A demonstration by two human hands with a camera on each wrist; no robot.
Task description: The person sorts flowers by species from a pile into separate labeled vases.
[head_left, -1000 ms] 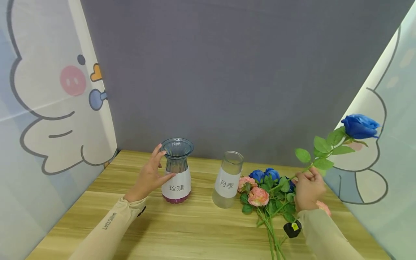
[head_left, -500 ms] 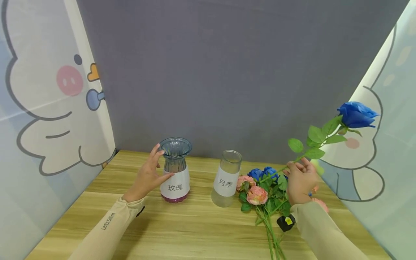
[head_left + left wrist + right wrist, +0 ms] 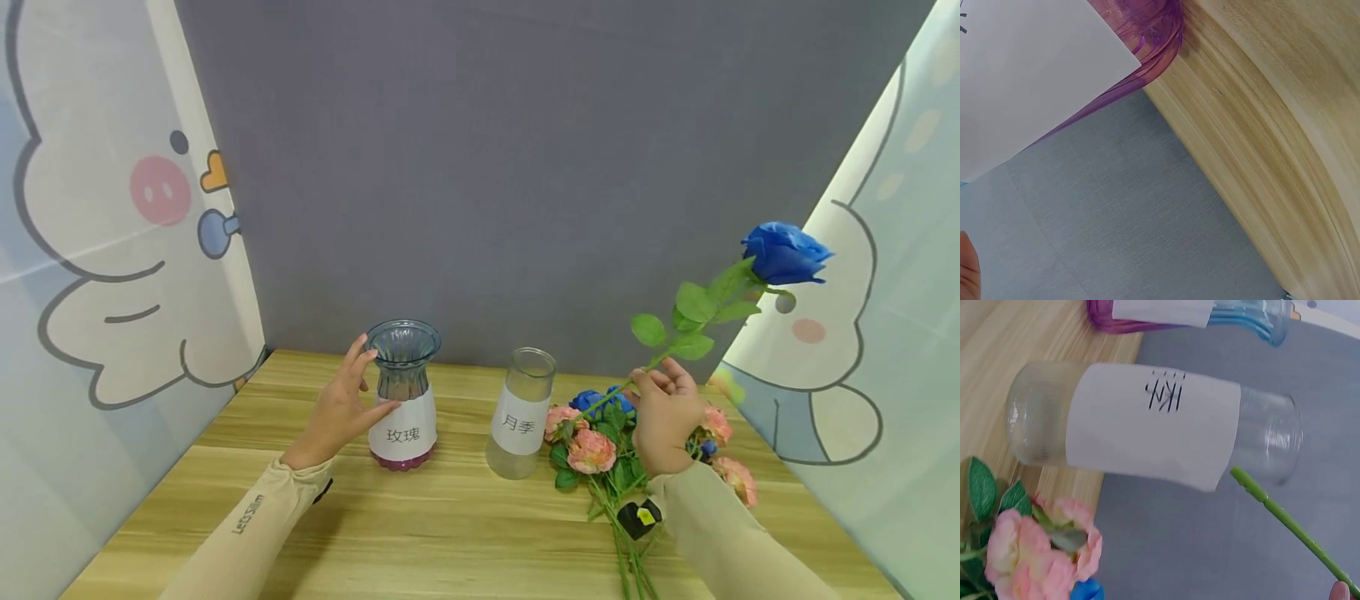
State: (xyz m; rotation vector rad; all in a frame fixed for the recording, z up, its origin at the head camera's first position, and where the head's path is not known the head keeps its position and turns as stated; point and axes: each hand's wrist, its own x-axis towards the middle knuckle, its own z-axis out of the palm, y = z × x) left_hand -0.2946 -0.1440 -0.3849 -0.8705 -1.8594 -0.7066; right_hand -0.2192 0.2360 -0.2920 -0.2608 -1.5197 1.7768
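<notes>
My right hand [image 3: 666,421] pinches the green stem of a blue rose [image 3: 786,253]. Its bloom points up and right, while the stem slants down left over the other flowers. In the right wrist view the cut end of the stem [image 3: 1291,524] shows beside the clear glass vase [image 3: 1154,425], near its mouth. My left hand [image 3: 337,417] is at the left side of a flared glass vase [image 3: 403,382], blue above and purple below, with a white label. Its fingers extend to the rim and its thumb lies over the label. In the left wrist view the purple base [image 3: 1147,37] shows.
Pink flowers [image 3: 591,451] and blue roses [image 3: 592,401] lie in a heap on the wooden table [image 3: 450,542], right of the clear vase, stems toward me. A grey backdrop [image 3: 510,167] stands behind, with cartoon-printed cloth [image 3: 90,250] at both sides.
My right hand has moved left with the blue rose, and the bloom has risen. The pink flowers on the right now show more. The left hand has stayed at the flared vase.
</notes>
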